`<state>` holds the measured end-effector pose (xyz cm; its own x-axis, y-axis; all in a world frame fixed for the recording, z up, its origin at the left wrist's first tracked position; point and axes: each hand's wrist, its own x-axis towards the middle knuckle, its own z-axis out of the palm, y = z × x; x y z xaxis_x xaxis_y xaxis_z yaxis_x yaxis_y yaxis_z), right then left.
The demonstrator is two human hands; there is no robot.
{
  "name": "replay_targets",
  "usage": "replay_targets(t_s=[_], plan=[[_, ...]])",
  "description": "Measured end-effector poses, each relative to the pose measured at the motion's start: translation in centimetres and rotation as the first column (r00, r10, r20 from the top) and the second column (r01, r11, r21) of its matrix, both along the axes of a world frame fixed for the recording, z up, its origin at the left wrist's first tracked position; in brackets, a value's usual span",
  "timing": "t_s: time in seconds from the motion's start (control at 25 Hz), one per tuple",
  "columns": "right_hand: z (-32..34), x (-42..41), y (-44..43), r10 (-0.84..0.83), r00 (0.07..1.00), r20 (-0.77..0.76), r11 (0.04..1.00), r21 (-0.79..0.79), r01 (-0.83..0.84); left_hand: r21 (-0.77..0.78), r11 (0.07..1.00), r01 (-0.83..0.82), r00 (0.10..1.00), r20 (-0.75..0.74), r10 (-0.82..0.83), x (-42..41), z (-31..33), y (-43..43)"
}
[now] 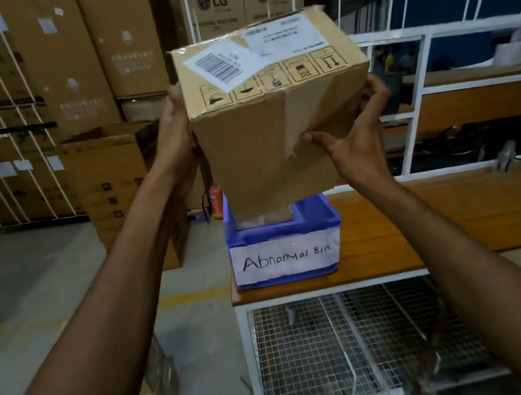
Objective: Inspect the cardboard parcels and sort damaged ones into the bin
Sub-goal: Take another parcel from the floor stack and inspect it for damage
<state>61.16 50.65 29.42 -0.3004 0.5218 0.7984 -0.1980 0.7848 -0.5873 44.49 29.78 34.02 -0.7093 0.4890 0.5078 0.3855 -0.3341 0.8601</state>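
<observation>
A brown cardboard parcel [255, 139] with white labels and a taped seam is held up at chest height, directly above the blue bin [282, 227] marked "Abnormal Bin". My left hand [175, 132] grips its left side, fingers wrapped behind the edge. My right hand [357, 139] grips the right side, thumb pressing on the creased, taped face. The parcel's front face looks wrinkled near the tape. Something pale lies inside the bin, mostly hidden by the parcel.
The bin stands at the left end of a wooden table [452, 216] with a wire-mesh shelf [352, 343] below. Stacked large cartons [43, 92] fill the left and back. An open carton [119, 181] stands on the floor beside the table. White metal racks [418, 79] rise behind.
</observation>
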Motion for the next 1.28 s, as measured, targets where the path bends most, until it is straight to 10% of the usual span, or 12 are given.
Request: replay_targets(t_s=[0.2, 0.48, 1.28], plan=[[-2.8, -3.4, 6.1, 0.012, 1.000, -0.005, 0.999, -0.044, -0.012, -0.111, 0.965, 0.238, 0.965, -0.084, -0.248, -3.0, -1.2, 5.3], [-10.2, -9.0, 11.5, 0.103, 0.967, 0.233, 0.958, -0.285, -0.034, -0.105, 0.973, 0.203, 0.978, 0.069, -0.197, -9.9, -7.9, 11.9], [-16.5, -23.4, 17.9, 0.001, 0.846, 0.533, 0.919, -0.334, 0.209, -0.280, 0.906, 0.317, 0.893, 0.410, -0.186, -27.8, -18.6, 19.7]])
